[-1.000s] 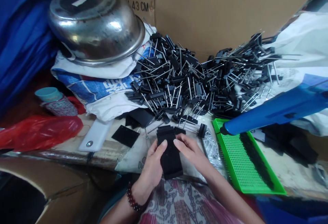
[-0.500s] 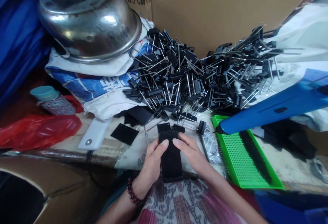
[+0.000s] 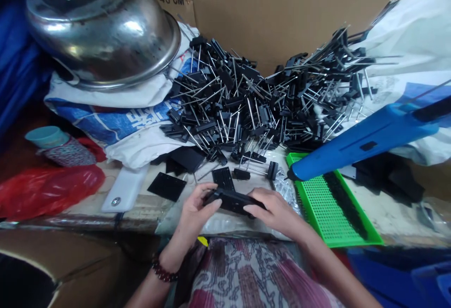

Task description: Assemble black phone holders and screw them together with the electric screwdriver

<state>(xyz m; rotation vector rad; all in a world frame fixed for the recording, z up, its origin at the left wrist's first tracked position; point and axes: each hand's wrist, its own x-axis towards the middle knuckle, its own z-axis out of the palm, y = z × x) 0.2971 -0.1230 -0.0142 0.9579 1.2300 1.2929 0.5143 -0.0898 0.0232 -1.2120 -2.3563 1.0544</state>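
A long black plastic part (image 3: 234, 201) is held crosswise between both hands near the table's front edge. My left hand (image 3: 197, 211) grips its left end, thumb in front and fingers behind. Around the right end my right hand (image 3: 273, 209) is closed, its thumb along the front side. A flat black ribbed piece (image 3: 223, 178) lies on the table just behind the held part. Farther back is a big heap of black parts with metal rods (image 3: 243, 96). One rodded part (image 3: 259, 166) lies apart, in front of the heap.
A blue electric screwdriver (image 3: 352, 146) hangs over a green basket (image 3: 376, 240) of small dark pieces at right. On the left are a metal bowl (image 3: 105, 30), a white power bank (image 3: 126, 188), a turquoise-lidded cup (image 3: 63, 146), a red bag (image 3: 52, 188) and black plates (image 3: 167, 186).
The black part has turned from lengthwise to crosswise between my hands, which have moved apart. The ribbed piece now lies flat behind it. The whole view has shifted slightly.
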